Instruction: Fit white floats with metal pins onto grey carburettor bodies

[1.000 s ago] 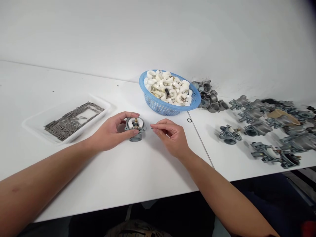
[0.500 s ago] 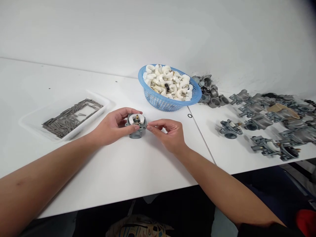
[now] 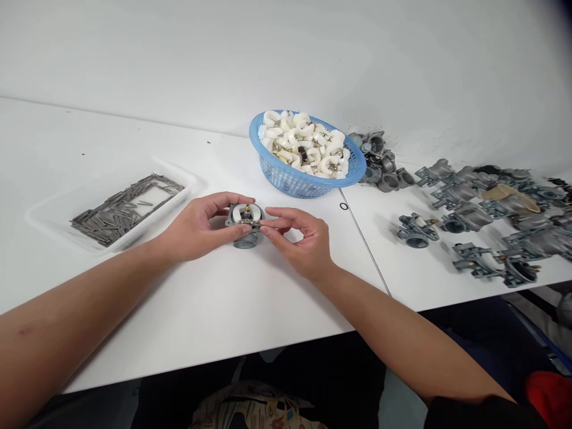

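Note:
My left hand (image 3: 199, 226) grips a small grey metal carburetor body (image 3: 245, 221) that rests on the white table (image 3: 223, 310); a white horseshoe float sits on top of it. My right hand (image 3: 299, 241) touches the body's right side, thumb and forefinger pinched on a thin metal pin that is barely visible. A clear tray of thin grey pins (image 3: 125, 205) lies to the left. A blue basket (image 3: 286, 179) heaped with white floats stands just behind the hands.
Several grey carburetor bodies (image 3: 473, 226) are spread over the right part of the table, with a pile (image 3: 379, 164) beside the basket. A small black O-ring (image 3: 343, 207) lies near the table seam. The near table edge runs below my forearms.
My right hand has moved left from a short distance away until its pinched fingers reach the carburetor body. The left hand keeps hold of the body in about the same spot.

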The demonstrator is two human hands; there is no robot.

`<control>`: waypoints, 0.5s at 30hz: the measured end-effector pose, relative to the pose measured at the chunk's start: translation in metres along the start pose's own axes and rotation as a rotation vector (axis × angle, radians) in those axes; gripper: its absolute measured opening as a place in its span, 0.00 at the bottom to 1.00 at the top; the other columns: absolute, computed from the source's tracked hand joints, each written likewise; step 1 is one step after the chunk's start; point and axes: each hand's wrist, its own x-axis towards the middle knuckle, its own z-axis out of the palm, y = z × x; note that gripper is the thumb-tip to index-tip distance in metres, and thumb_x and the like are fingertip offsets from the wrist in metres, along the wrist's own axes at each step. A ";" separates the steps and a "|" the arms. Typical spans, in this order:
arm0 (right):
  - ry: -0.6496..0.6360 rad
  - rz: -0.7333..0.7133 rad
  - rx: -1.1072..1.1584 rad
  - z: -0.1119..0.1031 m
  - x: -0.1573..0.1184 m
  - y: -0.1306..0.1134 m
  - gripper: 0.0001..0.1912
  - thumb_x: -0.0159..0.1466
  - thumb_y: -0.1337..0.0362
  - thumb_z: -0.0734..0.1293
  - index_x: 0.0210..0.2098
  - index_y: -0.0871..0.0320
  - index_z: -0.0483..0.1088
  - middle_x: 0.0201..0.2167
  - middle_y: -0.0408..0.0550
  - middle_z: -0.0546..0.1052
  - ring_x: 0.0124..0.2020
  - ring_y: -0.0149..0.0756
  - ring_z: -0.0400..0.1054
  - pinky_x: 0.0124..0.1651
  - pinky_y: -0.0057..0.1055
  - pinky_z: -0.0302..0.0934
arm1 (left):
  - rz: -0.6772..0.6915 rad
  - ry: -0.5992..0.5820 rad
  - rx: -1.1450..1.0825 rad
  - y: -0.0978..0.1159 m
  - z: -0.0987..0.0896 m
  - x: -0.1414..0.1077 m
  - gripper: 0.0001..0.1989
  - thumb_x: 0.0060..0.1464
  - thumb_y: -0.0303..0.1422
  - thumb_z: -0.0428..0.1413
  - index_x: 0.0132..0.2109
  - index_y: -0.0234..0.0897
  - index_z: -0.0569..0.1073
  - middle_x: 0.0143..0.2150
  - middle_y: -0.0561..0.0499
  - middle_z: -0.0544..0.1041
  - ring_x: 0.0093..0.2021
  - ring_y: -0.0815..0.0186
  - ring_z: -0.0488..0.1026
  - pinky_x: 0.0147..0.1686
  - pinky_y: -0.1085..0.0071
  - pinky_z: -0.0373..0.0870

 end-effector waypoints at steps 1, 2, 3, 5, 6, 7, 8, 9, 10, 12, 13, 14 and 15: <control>0.003 -0.007 -0.016 0.000 0.000 0.000 0.13 0.63 0.65 0.73 0.47 0.54 0.77 0.37 0.44 0.82 0.39 0.37 0.78 0.41 0.35 0.74 | 0.006 0.008 0.017 0.001 0.000 0.000 0.28 0.54 0.45 0.65 0.59 0.39 0.73 0.46 0.45 0.79 0.42 0.60 0.76 0.41 0.65 0.76; 0.004 -0.010 -0.030 0.000 -0.001 -0.001 0.13 0.63 0.64 0.73 0.48 0.53 0.77 0.37 0.44 0.82 0.40 0.37 0.78 0.42 0.35 0.74 | 0.010 0.011 0.027 0.001 0.000 0.000 0.29 0.54 0.45 0.65 0.59 0.38 0.73 0.46 0.45 0.79 0.40 0.61 0.76 0.40 0.65 0.76; 0.005 -0.013 -0.041 0.000 -0.001 -0.001 0.12 0.64 0.64 0.73 0.48 0.53 0.77 0.36 0.44 0.82 0.40 0.37 0.78 0.42 0.36 0.74 | 0.012 0.011 0.032 0.002 0.000 0.000 0.29 0.54 0.45 0.65 0.59 0.38 0.73 0.45 0.45 0.79 0.40 0.61 0.75 0.39 0.65 0.76; 0.011 -0.024 -0.049 0.001 -0.001 -0.001 0.11 0.64 0.63 0.73 0.47 0.53 0.76 0.36 0.44 0.82 0.39 0.37 0.78 0.43 0.36 0.75 | 0.016 0.010 0.034 0.001 0.000 -0.001 0.29 0.54 0.45 0.64 0.59 0.38 0.73 0.46 0.44 0.79 0.39 0.62 0.75 0.37 0.66 0.75; 0.016 -0.033 -0.048 0.002 -0.001 0.000 0.11 0.64 0.63 0.73 0.46 0.54 0.76 0.36 0.44 0.82 0.39 0.37 0.78 0.43 0.36 0.74 | 0.018 0.007 0.034 0.001 0.000 -0.001 0.28 0.54 0.45 0.64 0.59 0.38 0.73 0.47 0.44 0.79 0.39 0.62 0.75 0.37 0.67 0.75; 0.022 -0.048 -0.044 0.002 -0.001 0.000 0.10 0.64 0.64 0.73 0.45 0.54 0.76 0.36 0.44 0.82 0.39 0.37 0.78 0.41 0.35 0.74 | 0.023 0.005 0.034 0.000 0.000 -0.001 0.28 0.55 0.45 0.64 0.59 0.38 0.73 0.47 0.44 0.78 0.39 0.62 0.75 0.37 0.67 0.75; 0.026 -0.066 -0.040 0.003 -0.001 0.000 0.09 0.63 0.65 0.73 0.44 0.54 0.76 0.37 0.43 0.82 0.39 0.36 0.78 0.40 0.34 0.74 | 0.026 0.001 0.033 0.000 0.000 -0.001 0.28 0.55 0.45 0.64 0.59 0.38 0.73 0.48 0.44 0.78 0.40 0.62 0.75 0.37 0.67 0.75; 0.029 -0.082 -0.034 0.003 -0.002 -0.001 0.08 0.63 0.65 0.73 0.43 0.54 0.76 0.37 0.43 0.82 0.39 0.36 0.78 0.39 0.33 0.74 | 0.028 -0.003 0.029 -0.001 -0.001 -0.001 0.28 0.55 0.45 0.64 0.59 0.38 0.73 0.49 0.44 0.78 0.40 0.62 0.75 0.37 0.68 0.75; 0.030 -0.093 -0.031 0.003 -0.002 -0.001 0.08 0.63 0.66 0.73 0.43 0.54 0.76 0.37 0.44 0.82 0.40 0.35 0.78 0.39 0.32 0.73 | 0.028 -0.009 0.021 -0.001 -0.001 -0.001 0.28 0.55 0.45 0.64 0.59 0.39 0.73 0.49 0.44 0.78 0.40 0.62 0.75 0.37 0.68 0.75; 0.032 -0.092 -0.036 0.004 -0.003 -0.002 0.08 0.63 0.66 0.73 0.42 0.54 0.76 0.37 0.44 0.82 0.40 0.36 0.79 0.38 0.33 0.74 | 0.019 -0.021 0.001 -0.002 -0.001 -0.001 0.28 0.55 0.45 0.64 0.60 0.39 0.73 0.49 0.44 0.78 0.40 0.62 0.75 0.37 0.68 0.75; 0.033 -0.081 -0.041 0.004 -0.003 -0.002 0.07 0.64 0.65 0.73 0.42 0.54 0.76 0.37 0.44 0.82 0.39 0.36 0.79 0.38 0.33 0.74 | 0.012 -0.026 -0.013 -0.002 -0.001 -0.001 0.28 0.55 0.44 0.64 0.60 0.39 0.73 0.48 0.44 0.79 0.40 0.62 0.76 0.38 0.68 0.76; 0.034 -0.069 -0.044 0.004 -0.003 -0.002 0.07 0.64 0.64 0.73 0.42 0.54 0.76 0.37 0.45 0.82 0.39 0.37 0.79 0.38 0.33 0.74 | 0.003 -0.035 -0.029 -0.002 -0.001 -0.001 0.28 0.55 0.44 0.65 0.60 0.39 0.73 0.47 0.44 0.79 0.40 0.62 0.76 0.38 0.67 0.76; 0.033 -0.059 -0.044 0.004 -0.004 -0.002 0.06 0.64 0.64 0.73 0.41 0.54 0.77 0.36 0.45 0.82 0.39 0.37 0.79 0.38 0.33 0.74 | -0.005 -0.045 -0.048 -0.002 -0.002 0.000 0.29 0.54 0.43 0.65 0.60 0.38 0.73 0.45 0.45 0.79 0.39 0.62 0.76 0.38 0.67 0.77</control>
